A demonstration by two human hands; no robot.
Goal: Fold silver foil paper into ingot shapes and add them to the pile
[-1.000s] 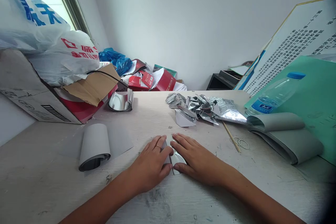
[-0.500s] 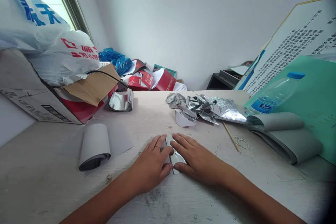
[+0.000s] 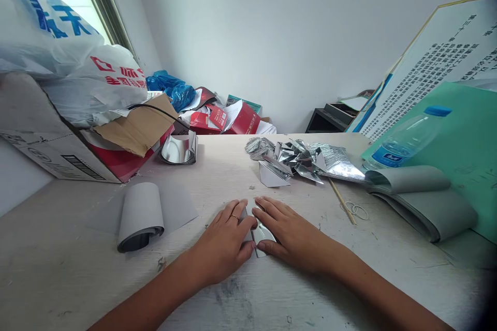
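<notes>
My left hand [image 3: 227, 240] and my right hand [image 3: 289, 232] lie flat side by side on the white table [image 3: 272, 295], fingers stretched out. Both press down on a small folded piece of silver paper [image 3: 261, 235], which shows only in the gap between them. A ring sits on a finger of the left hand. Farther back lies a heap of folded silver paper shapes [image 3: 295, 161].
A curled grey sheet [image 3: 140, 215] lies at the left, a stack of curled grey sheets [image 3: 423, 199] at the right. A thin wooden stick [image 3: 342, 201] and rubber bands [image 3: 357, 210] lie nearby. A water bottle [image 3: 407, 139], a silver roll [image 3: 178, 149], a cardboard box [image 3: 58, 139] and plastic bags stand behind.
</notes>
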